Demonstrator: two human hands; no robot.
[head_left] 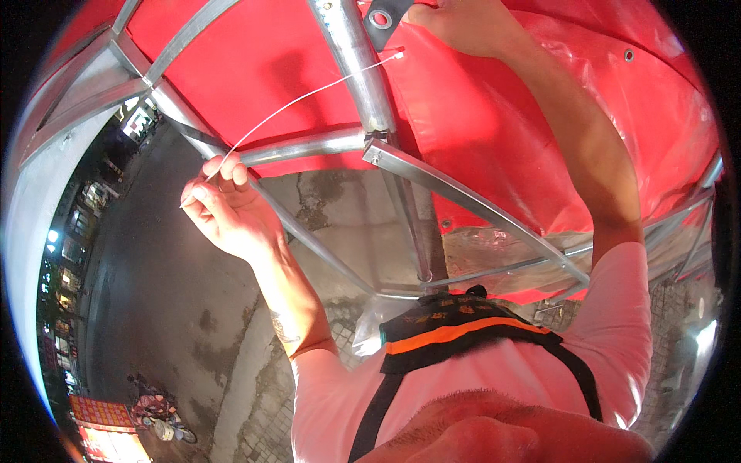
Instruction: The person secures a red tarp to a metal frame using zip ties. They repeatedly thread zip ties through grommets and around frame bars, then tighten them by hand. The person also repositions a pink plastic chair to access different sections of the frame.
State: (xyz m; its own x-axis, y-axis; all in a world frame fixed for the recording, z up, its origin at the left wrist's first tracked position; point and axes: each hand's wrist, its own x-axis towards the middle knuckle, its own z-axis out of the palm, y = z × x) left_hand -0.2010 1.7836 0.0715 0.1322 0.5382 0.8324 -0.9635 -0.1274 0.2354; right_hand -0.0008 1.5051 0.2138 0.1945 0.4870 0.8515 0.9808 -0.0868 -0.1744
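Out to the left, my left hand pinches the tail of a thin white cable tie between thumb and fingers. The tie arcs up to the right across a round metal pole, and its small head lies against the red tarpaulin. At the top, my right hand is closed at the edge of a dark flap with a metal eyelet. Its fingertips are partly hidden. The flap lies beside the pole.
Metal tubes, including a slanting bar, join the pole in front of me. The tarpaulin has another eyelet at right. Below lie paving and a dark road. A motorbike and lit signboard stand at lower left.
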